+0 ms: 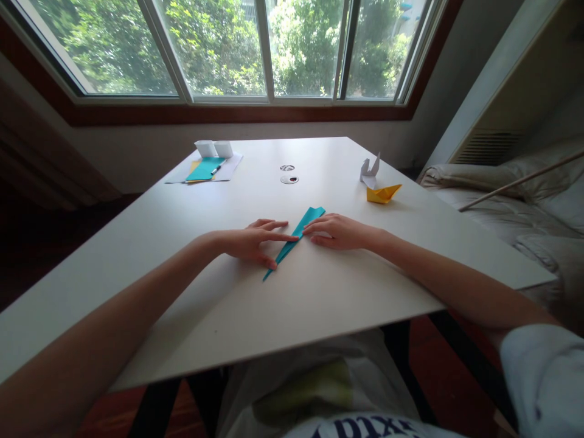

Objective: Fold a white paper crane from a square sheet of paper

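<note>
**Both our hands flank the folded teal strip**

The long, narrow teal folded paper strip (294, 238) lies mid-table on the white table (137, 243), its long axis running from 7 o'clock at the pointed tip to 1 o'clock at the wide end. Our left hand (249, 242) presses it flat with fingers spread at 9 o'clock; our right hand (335, 231), fingers loosely curled, touches its edge from 3 o'clock. Both are equally near, gripping nothing.
</note>
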`<state>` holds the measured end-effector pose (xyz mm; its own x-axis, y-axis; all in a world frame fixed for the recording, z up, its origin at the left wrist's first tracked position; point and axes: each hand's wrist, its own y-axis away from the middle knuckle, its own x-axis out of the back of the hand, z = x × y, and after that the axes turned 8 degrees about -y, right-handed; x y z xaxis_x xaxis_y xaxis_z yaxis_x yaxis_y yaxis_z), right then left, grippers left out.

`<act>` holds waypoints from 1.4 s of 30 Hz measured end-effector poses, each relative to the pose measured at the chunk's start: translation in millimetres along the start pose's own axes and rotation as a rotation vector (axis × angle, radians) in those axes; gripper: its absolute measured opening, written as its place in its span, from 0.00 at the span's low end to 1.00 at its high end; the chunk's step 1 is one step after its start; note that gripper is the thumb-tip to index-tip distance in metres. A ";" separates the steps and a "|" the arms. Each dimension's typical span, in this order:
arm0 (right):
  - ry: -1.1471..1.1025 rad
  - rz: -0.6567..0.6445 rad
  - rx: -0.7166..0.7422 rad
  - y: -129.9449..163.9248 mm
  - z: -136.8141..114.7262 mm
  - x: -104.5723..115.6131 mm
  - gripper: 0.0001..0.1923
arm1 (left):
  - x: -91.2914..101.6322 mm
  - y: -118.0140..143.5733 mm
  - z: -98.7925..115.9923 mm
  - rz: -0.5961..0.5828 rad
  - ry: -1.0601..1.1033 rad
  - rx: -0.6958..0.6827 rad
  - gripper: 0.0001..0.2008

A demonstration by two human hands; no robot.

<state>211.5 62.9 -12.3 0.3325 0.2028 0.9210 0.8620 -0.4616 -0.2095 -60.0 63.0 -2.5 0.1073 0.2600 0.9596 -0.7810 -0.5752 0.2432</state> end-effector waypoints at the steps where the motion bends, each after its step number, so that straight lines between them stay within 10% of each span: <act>1: -0.003 0.003 -0.002 -0.1 0.2 -0.2 0.16 | 0.3 0.5 0.5 -0.014 0.002 0.005 0.38; 11: -0.016 0.012 0.008 -0.6 0.2 -0.1 0.15 | 3.8 3.8 9.8 -0.107 -0.039 0.057 0.53; 29: 0.213 0.024 -0.176 9.0 19.3 9.0 0.18 | -10.0 -11.6 55.1 0.310 -0.323 -0.182 0.23; 42: -0.096 -0.232 -0.323 6.4 7.4 -1.4 0.35 | -8.0 -10.4 57.9 0.265 -0.281 -0.180 0.22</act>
<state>219.4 66.1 -17.5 0.1910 0.4061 0.8936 0.7588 -0.6387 0.1280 -17.2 21.9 -4.5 0.0326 -0.1144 0.9929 -0.8963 -0.4430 -0.0216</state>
